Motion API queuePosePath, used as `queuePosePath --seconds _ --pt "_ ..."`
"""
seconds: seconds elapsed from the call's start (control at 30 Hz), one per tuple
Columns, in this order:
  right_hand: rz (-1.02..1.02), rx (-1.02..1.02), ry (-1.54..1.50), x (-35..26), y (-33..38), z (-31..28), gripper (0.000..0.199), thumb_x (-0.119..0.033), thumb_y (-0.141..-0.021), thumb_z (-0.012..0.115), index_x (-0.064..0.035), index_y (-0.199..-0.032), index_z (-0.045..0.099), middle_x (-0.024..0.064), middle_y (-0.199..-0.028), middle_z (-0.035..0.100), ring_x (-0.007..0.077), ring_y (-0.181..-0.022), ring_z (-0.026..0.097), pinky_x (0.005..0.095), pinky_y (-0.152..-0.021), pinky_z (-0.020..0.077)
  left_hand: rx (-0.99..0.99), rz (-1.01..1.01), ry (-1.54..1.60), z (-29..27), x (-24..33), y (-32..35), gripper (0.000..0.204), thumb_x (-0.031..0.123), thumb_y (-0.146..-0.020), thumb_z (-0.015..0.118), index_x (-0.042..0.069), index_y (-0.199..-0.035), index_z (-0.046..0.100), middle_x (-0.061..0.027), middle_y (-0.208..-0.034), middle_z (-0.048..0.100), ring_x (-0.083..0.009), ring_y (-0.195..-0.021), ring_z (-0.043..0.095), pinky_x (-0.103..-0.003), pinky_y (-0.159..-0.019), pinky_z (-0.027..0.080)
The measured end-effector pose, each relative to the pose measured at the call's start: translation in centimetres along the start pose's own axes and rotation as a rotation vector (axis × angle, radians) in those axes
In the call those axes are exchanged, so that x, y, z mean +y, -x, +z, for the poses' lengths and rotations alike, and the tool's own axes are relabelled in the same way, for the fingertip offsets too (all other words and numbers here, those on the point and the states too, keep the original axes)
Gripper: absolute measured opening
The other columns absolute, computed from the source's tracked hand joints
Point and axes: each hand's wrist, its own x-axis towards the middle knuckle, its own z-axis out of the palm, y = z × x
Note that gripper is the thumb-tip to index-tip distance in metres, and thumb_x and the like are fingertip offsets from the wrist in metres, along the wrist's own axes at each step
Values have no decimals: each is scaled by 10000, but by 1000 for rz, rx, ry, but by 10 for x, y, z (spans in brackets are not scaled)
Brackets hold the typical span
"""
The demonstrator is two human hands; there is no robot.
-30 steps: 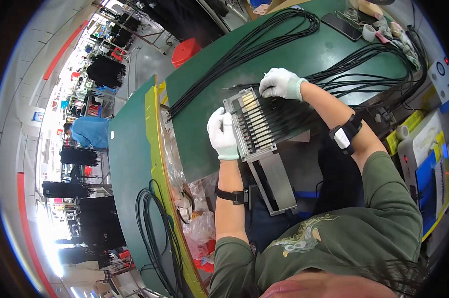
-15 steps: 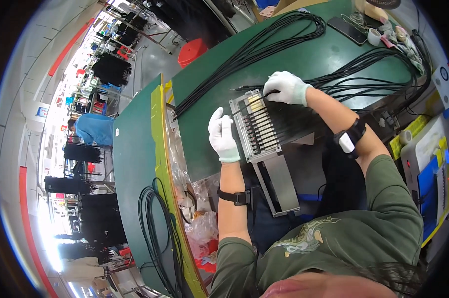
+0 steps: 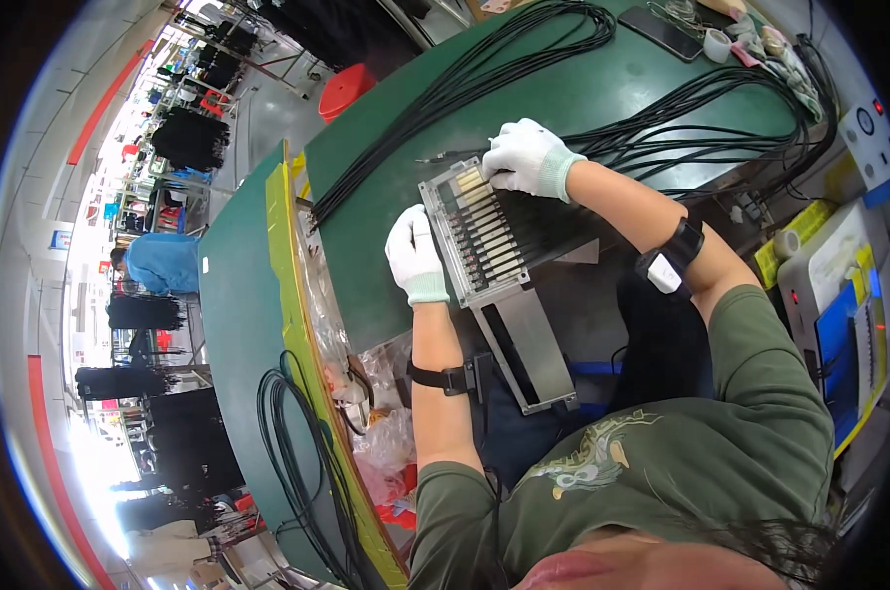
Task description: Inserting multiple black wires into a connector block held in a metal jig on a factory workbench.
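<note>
A: Sitting on the green bench (image 3: 602,88) right at the near edge: a slotted metal jig (image 3: 479,236), cable ends lying side by side in its grooves, a plain plate sticking out toward the body.

B: Bracing its left side with the left hand (image 3: 415,254), gloved fingers curled against the frame. Pressing on the far corner with the right hand (image 3: 527,157), fingers bunched narrow over the end slots; pinching a cable end or only pushing it down, cannot tell.

A: Probably seating one end at a time. Best keeping the left hand firm so the jig is not sliding, feeding each lead straight along its groove, not crossing neighbours.

B: Fanning away from the jig: black cables (image 3: 465,84) toward the far left, another bundle (image 3: 720,108) looping right.

A: Lying at the far edge: a dark phone (image 3: 666,32), a white tape roll (image 3: 717,45).

B: Standing at the right: a white box (image 3: 833,285) with a blue face, yellow labels (image 3: 789,246) beside it, too small for reading.

A: Running down the left bench edge: a yellow strip (image 3: 286,256), clear plastic bags (image 3: 376,433) below it. Showing beyond: a red bin (image 3: 347,90).
</note>
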Motion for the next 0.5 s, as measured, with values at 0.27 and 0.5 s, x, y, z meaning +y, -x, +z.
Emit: queuePosePath --seconds 0.27,0.5 --pt "-9 -29 128 -2 2 -8 112 -331 -810 684 -286 -885 755 -8 -892 691 218 -938 624 370 -842 466 5 0 -43 3 -4 2 234 219 -962 576 69 -1062 724 -104 -1028 702 -252 -973 622 -366 -912 474" --pt "-19 -45 103 -4 1 -8 117 -336 -823 667 -296 -882 759 -4 -911 693 221 -955 620 375 -848 465 -37 -6 -49 3 -5 1 220 218 -957 585 99 -1074 728 -108 -1051 697 -261 -1004 619 -377 -924 470"
